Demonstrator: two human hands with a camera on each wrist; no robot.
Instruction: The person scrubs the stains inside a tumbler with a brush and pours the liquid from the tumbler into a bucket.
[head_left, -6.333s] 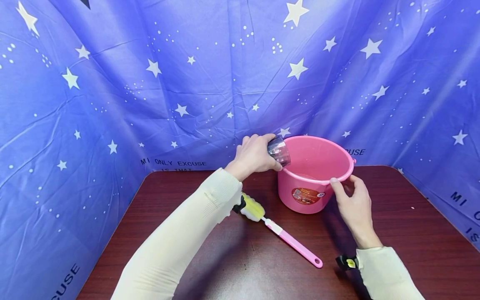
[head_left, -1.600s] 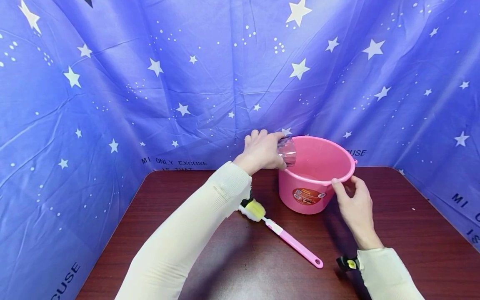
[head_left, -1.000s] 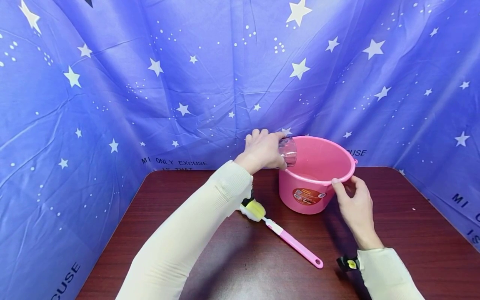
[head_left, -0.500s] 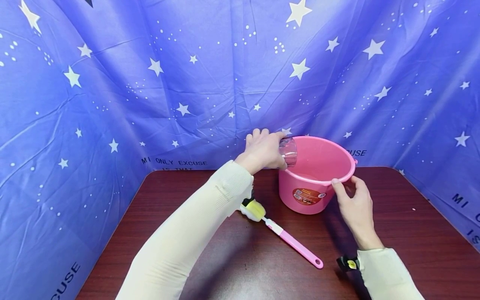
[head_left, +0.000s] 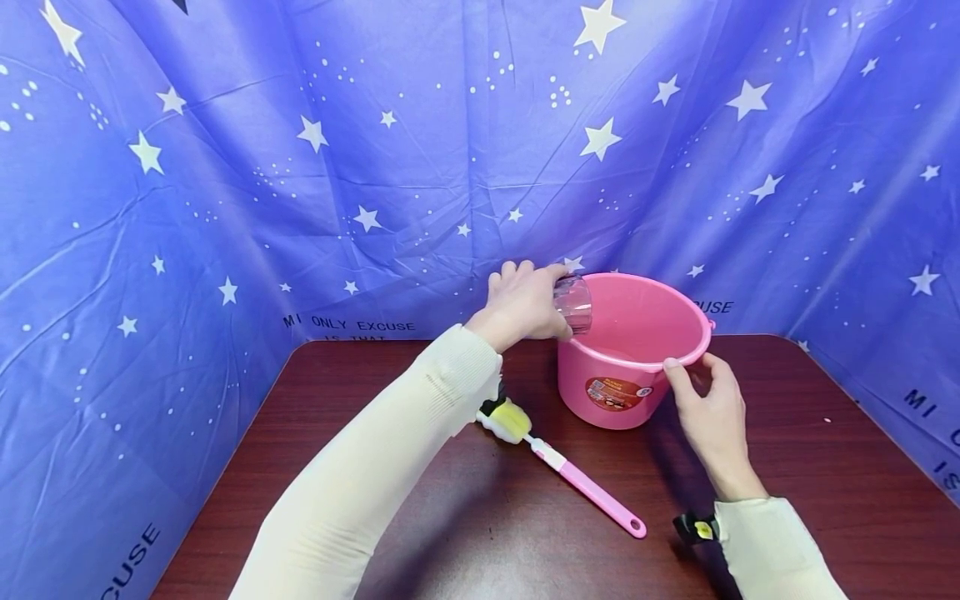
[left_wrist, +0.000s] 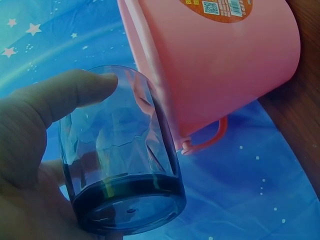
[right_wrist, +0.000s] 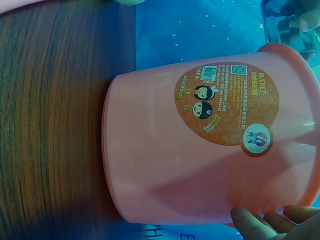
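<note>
My left hand (head_left: pixel 521 304) grips a clear faceted drinking glass (head_left: pixel 575 307) at the left rim of a pink plastic bucket (head_left: pixel 573 383). The glass lies tipped, its mouth toward the bucket's inside. In the left wrist view my thumb (left_wrist: pixel 95 86) presses along the glass's side, and the thick base faces the camera. Whether liquid is in it, I cannot tell. The bucket stands upright, and my right hand (head_left: pixel 712 421) holds its near right rim, with fingertips (right_wrist: pixel 245 220) on the outer wall in the right wrist view. Most of the bucket's floor is hidden.
A bottle brush with a yellow-and-white sponge head (head_left: pixel 508 421) and pink handle (head_left: pixel 600 496) lies on the dark wooden table (head_left: pixel 450 533), in front of the bucket. A blue star-printed cloth (head_left: pixel 420 167) hangs close behind the table and along both sides.
Since the oldest frame, my left hand has shifted slightly right with the glass, which looks tipped further over the bucket. Over the last second it stays almost still. Bucket, right hand and brush keep their places.
</note>
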